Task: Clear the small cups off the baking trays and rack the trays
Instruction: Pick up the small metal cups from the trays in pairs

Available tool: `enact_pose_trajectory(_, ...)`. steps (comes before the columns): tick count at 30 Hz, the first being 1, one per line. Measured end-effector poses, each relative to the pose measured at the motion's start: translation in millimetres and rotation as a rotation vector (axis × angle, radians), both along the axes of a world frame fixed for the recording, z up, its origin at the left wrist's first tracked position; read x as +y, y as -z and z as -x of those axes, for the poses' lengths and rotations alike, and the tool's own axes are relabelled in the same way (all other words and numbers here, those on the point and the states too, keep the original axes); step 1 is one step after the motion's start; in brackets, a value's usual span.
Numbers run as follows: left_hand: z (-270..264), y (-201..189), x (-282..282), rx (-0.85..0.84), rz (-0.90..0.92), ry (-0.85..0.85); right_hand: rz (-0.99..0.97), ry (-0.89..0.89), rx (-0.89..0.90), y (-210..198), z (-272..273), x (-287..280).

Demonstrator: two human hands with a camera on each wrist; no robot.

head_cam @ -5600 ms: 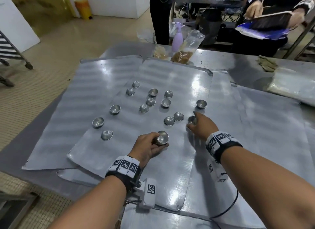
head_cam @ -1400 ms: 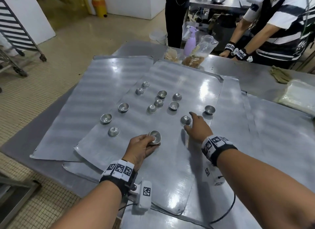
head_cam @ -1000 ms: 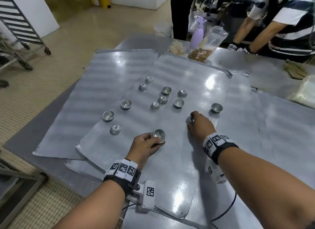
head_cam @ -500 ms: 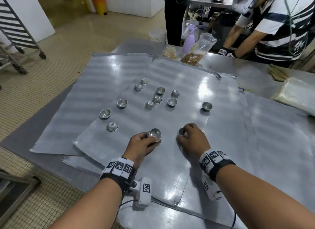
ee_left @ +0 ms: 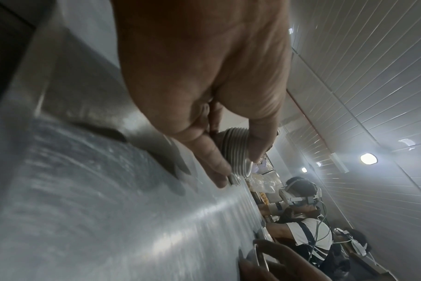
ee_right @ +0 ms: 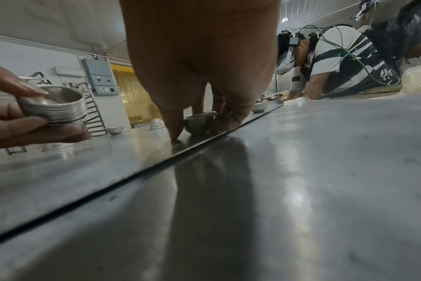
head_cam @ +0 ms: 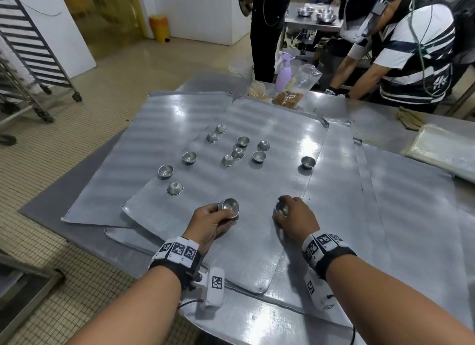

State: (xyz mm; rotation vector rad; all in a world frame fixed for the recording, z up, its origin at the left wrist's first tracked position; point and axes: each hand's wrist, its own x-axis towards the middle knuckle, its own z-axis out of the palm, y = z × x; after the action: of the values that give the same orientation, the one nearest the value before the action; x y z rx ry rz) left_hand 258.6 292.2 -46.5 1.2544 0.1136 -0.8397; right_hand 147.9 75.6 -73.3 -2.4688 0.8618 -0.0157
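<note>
On top tray (head_cam: 257,190): left grip (head_cam: 208,222) clutching nested cups (head_cam: 228,208), right grip (head_cam: 295,217) pinching 1 cup (head_cam: 281,209); nesting it likely next.

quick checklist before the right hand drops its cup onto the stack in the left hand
1. Left hand grips the stack of nested cups: ok.
2. Stack's mouth faces up and is unblocked: ok.
3. Right hand fingers curl round the single cup: ok.
4. That cup upright, rim up, ready to nest: ok.
5. Cup lifted off the top baking tray: not ok, it sits on the tray.
6. Path between the hands free of loose cups: ok.
</note>
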Motion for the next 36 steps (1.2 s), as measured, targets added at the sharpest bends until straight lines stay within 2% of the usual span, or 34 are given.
enact_pose_trajectory(9,1.2,-2.4,13.4,0.004,0.009,-0.035,-0.138,-0.076,-0.131,-16.6,-8.4,31.2)
enact_pose_trajectory(15,-3.0,-7.7,23.8,0.019,0.053,-0.118,-0.228,-0.226,-0.366,-40.5,-24.0,72.1)
enact_pose_trajectory(19,-4.1,-14.1,26.4,0.036,0.11,-0.155,-0.21,-0.343,-0.349,-48.5,-39.6,96.8)
enact_pose_trajectory(28,-18.6,-16.0,56.4,-0.03,0.086,-0.224,-0.147,-0.425,-0.321,-47.6,-77.9,128.0)
enact_pose_trajectory(33,-38.4,-12.0,82.0,-0.037,0.045,-0.288,-0.205,-0.474,-0.288,-45.1,-103.8,152.2)
enact_pose_trajectory(36,-57.4,-10.6,97.8,-0.008,0.083,-0.358,-0.252,-0.426,-0.315,-42.8,-124.6,155.7)
